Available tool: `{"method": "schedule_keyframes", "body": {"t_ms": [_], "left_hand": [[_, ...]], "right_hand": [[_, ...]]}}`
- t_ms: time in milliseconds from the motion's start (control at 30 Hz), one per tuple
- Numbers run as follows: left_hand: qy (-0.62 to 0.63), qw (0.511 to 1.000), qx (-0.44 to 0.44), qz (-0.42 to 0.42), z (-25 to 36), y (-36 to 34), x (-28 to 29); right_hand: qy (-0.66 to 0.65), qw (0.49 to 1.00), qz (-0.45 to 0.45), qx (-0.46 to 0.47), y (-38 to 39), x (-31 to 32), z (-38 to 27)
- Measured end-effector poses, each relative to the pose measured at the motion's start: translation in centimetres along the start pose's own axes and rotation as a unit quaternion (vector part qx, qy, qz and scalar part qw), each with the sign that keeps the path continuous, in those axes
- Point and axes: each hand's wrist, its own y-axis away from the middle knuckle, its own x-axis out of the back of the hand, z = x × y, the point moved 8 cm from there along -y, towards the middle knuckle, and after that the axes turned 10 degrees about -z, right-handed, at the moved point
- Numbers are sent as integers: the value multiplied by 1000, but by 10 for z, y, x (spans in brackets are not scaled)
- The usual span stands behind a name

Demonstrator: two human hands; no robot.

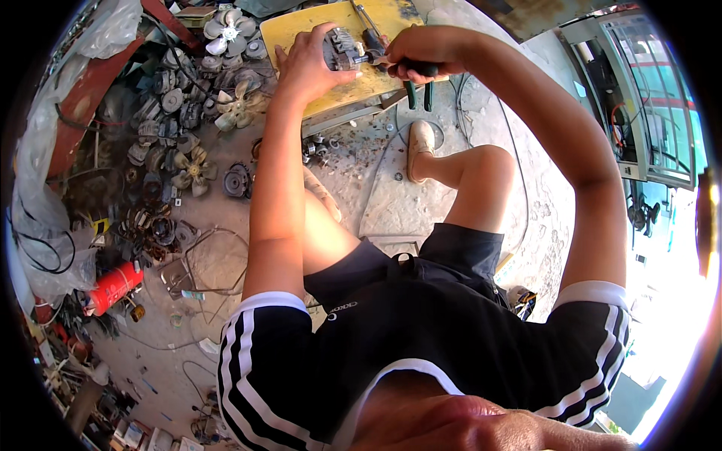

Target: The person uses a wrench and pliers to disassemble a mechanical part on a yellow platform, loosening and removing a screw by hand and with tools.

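Note:
A small metal motor [342,46] with a finned body is held over the yellow tabletop [301,30]. My left hand [302,69] grips it from the left, thumb on the near side and fingers on the far side. From the right, my right hand [429,51] is closed round a black-handled tool [421,68], which looks like pliers. The tool's metal end meets the right end of the motor; my fingers hide much of its middle. Just beyond lies a screwdriver-like tool [367,16] with a long metal shank. Two dark green handles [411,95] stick out past the near table edge.
Left of the table, many old motors [169,101] and fan blades [228,31] are heaped on the floor. Small metal parts [320,148] lie below the table. A red cylinder [114,288] is farther left. Cables cross the floor, and a glass-fronted cabinet [650,98] stands right.

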Motion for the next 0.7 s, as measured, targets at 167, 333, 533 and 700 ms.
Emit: {"method": "schedule_keyframes", "body": {"t_ms": [167, 333, 533, 700], "left_hand": [[58, 998, -28, 22, 3, -7, -1], [139, 988, 35, 61, 0, -8, -5], [81, 989, 3, 126, 5, -4, -1], [108, 983, 1, 149, 9, -5, -1]], "right_hand": [[59, 990, 98, 82, -13, 12, 23], [230, 940, 193, 161, -14, -3, 23], [213, 892, 316, 242, 2, -20, 31], [186, 888, 333, 256, -1, -23, 41]]}}
